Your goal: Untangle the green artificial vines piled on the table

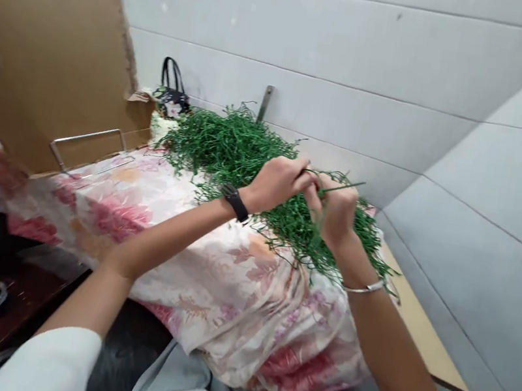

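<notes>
Both hands meet above a heap of thin green stems (229, 144), plant-like and tangled. My left hand (278, 184) is closed in a pinch, with a dark watch strap at its wrist. Touching it, my right hand (337, 209) has its fingers closed round a thin green stem (352, 185), whose end sticks out to the right past the knuckles. The fingertips of both hands come together on the stem's other end, where blur hides the detail. A silver bangle sits on the right wrist.
A floral cloth (208, 280) covers the surface under the heap. A cardboard sheet (52, 43) stands at left, near a metal wire frame (92, 152). A flowered handbag (172, 99) and a metal strip (265, 103) are by the tiled wall. A flat board (432, 335) lies right.
</notes>
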Action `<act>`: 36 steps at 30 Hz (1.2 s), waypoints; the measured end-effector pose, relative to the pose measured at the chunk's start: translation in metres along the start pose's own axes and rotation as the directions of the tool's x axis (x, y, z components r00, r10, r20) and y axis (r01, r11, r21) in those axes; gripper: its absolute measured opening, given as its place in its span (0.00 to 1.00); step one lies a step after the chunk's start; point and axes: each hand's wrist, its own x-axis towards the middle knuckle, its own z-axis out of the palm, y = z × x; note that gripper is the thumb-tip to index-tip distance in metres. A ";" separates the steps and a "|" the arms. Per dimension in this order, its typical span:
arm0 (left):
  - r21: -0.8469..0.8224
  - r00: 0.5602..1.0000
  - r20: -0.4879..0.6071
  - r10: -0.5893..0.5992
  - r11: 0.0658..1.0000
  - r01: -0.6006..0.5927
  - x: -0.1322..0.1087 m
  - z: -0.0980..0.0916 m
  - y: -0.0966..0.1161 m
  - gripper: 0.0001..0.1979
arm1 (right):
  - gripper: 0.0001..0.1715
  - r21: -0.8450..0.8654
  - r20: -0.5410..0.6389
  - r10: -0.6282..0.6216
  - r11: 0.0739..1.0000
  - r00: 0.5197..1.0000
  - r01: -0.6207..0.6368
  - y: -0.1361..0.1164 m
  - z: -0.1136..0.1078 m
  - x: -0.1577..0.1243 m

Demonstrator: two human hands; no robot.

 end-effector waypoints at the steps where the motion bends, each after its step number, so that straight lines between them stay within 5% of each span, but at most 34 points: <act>1: 0.009 1.000 0.002 0.008 1.000 -0.008 0.003 0.001 -0.001 0.10 | 0.15 0.009 0.004 0.041 0.999 0.999 -0.041 0.000 0.001 0.000; 15: -0.084 0.993 0.016 -0.114 0.990 0.115 0.025 0.036 -0.003 0.12 | 0.18 0.207 0.080 0.388 0.895 0.918 -0.396 0.017 0.025 -0.006; 19: -0.117 0.987 0.003 -0.158 0.981 0.157 0.023 0.028 -0.021 0.11 | 0.19 0.212 0.011 0.470 0.862 0.883 -0.461 0.041 0.015 -0.011; 22: -0.180 0.958 -0.062 -0.280 0.947 0.265 0.020 0.013 -0.046 0.13 | 0.19 0.196 -0.104 0.582 0.807 0.806 -0.557 0.071 -0.002 -0.013; 30: -0.486 0.898 0.361 -0.253 0.771 0.412 0.019 -0.001 -0.081 0.13 | 0.16 0.009 0.199 0.521 0.846 0.830 -0.533 0.112 -0.002 -0.019; 36: -0.633 0.874 0.444 -0.197 0.622 0.461 0.023 -0.008 -0.088 0.15 | 0.16 -0.040 0.212 0.530 0.844 0.821 -0.535 0.113 0.005 -0.021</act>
